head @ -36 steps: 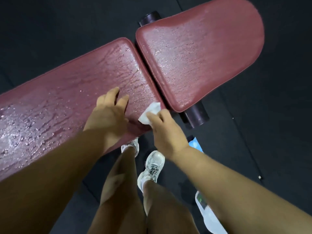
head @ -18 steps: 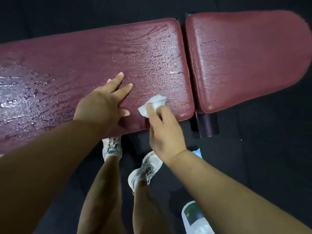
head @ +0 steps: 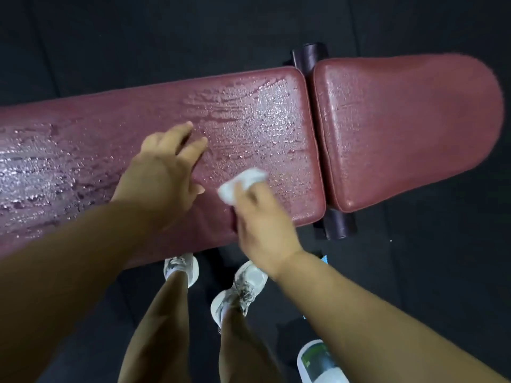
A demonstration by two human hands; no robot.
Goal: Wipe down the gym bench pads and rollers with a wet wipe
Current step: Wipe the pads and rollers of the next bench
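Bench [head: 193, 239]: maroon, two pads set end to end, lying across the view over a dark floor [head: 138, 37].
Long pad [head: 83, 120]: runs from the left edge to just right of centre. The surface is beaded and streaked with wet, brightest at the far left and toward its right end.
Short pad [head: 401, 134]: rounded at its right end, just beside the long pad with a narrow gap between them. There is a faint wet sheen on its left part.
Roller [head: 338, 223]: dark cylinder under the gap. One end shows below the near edge, the other beyond the far edge.
Wet wipe [head: 243, 183]: white and bunched, on the long pad near its near right corner, under the right fingers.
Right hand [head: 262, 225]: reaches over the near edge. The fingers are curled onto the wipe and grip it, thumb at its left side. Motion blur makes the exact finger placement uncertain.
Left hand [head: 157, 178]: palm down on the long pad, just left of the wipe and apart from it. The fingers are straight and spread, holding nothing.
Shoes [head: 243, 288]: two, white, on the floor below the bench's near edge.
Container [head: 318, 360]: white with a green label, lower right, partly hidden by the right forearm. Type unclear.
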